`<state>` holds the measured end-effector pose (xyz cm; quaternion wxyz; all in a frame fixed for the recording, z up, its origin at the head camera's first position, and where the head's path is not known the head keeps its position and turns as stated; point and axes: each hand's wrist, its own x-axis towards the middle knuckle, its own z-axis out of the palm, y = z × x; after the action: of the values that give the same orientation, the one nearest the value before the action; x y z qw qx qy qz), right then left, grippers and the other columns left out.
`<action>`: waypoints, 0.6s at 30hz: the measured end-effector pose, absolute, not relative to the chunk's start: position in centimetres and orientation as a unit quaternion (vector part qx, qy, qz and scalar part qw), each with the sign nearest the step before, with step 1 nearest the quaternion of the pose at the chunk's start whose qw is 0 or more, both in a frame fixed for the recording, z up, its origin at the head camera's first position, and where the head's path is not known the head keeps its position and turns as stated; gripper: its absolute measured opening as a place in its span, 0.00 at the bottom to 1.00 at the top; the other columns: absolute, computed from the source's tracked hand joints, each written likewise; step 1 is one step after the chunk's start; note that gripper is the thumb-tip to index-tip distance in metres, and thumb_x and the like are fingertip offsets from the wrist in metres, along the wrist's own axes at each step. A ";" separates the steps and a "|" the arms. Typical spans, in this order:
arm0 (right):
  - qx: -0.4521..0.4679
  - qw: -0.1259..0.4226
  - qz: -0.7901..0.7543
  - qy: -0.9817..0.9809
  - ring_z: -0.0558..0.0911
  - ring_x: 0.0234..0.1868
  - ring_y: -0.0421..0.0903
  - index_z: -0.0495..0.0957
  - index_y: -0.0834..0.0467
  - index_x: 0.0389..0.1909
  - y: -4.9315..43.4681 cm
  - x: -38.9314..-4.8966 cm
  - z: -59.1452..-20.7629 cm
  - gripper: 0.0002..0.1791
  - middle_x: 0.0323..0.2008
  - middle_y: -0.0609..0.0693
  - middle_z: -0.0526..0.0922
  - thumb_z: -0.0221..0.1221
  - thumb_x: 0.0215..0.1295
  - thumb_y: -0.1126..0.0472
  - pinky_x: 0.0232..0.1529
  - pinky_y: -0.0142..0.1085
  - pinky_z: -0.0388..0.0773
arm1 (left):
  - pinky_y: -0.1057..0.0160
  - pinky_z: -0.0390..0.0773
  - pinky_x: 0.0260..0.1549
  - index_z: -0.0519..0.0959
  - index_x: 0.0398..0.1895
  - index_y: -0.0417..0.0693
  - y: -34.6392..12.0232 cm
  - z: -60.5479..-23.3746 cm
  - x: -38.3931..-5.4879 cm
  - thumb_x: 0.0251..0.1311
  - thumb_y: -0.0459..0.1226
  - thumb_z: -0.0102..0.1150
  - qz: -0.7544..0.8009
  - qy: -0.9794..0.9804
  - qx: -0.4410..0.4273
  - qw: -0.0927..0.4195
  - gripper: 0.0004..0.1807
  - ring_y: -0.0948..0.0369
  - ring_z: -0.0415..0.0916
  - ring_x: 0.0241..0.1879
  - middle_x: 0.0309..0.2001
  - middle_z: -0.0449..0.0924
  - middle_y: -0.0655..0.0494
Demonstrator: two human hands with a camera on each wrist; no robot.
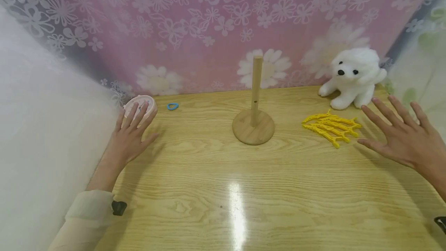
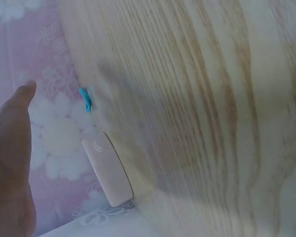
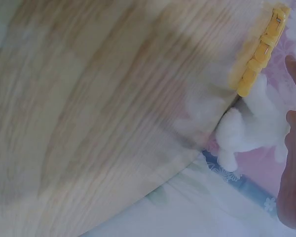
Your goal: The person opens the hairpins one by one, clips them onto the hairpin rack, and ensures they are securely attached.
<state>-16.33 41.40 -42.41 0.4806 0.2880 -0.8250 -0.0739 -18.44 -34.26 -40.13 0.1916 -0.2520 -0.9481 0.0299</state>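
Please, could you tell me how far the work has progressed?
Nothing looks clearly done: the wooden stand carries nothing. Nothing is in hand either: the left hand and right hand are spread open. Probably all handling is left, since the yellow plastic piece, blue loop and round pink item lie on the table, ungripped.

From above, the head view faces forward and down across the table (image 1: pixel 181 189); nearer, tilted sideways, the left and right wrist views share its far edge towards their own corners.
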 end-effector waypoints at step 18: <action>0.118 0.052 0.098 -0.987 0.47 0.78 0.74 0.38 0.47 0.86 40.5 -12.5 -43.1 0.55 0.84 0.61 0.43 0.62 0.71 0.39 0.64 0.77 0.45 | 0.28 0.45 0.72 0.50 0.86 0.60 -29.7 -42.2 -21.0 0.79 0.56 0.49 -0.155 -0.953 -0.262 0.007 0.39 0.44 0.35 0.83 0.86 0.35 0.59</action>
<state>-12.52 40.51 -43.06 0.0524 0.1184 -0.9867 0.0980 -21.03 -29.72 -42.22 0.0066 -0.2623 -0.9525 -0.1546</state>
